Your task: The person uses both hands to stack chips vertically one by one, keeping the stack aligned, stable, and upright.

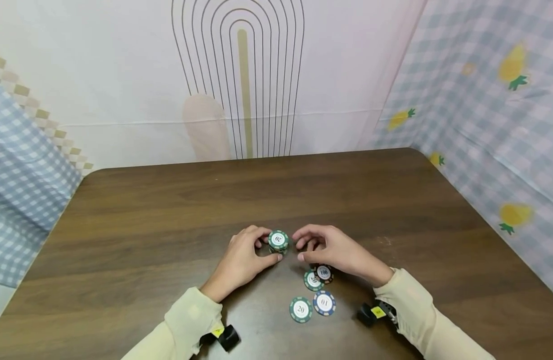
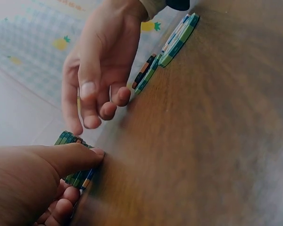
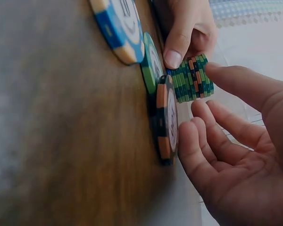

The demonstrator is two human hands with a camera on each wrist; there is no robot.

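Green-edged chip stack [image 1: 278, 241] stands nearer the desk's [image 1: 123, 225] front edge than its back, pinched by left hand [image 1: 240, 261]. Right hand [image 1: 332, 250] hangs relaxed beside it, holding nothing. Advise squaring the stack from both sides before adding loose chips [image 1: 313, 295].

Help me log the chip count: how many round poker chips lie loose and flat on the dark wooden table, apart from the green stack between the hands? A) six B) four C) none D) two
B: beside the green stack, held by the left hand, four loose chips lie flat: a green chip marked 20, a blue one, another green and a black one.
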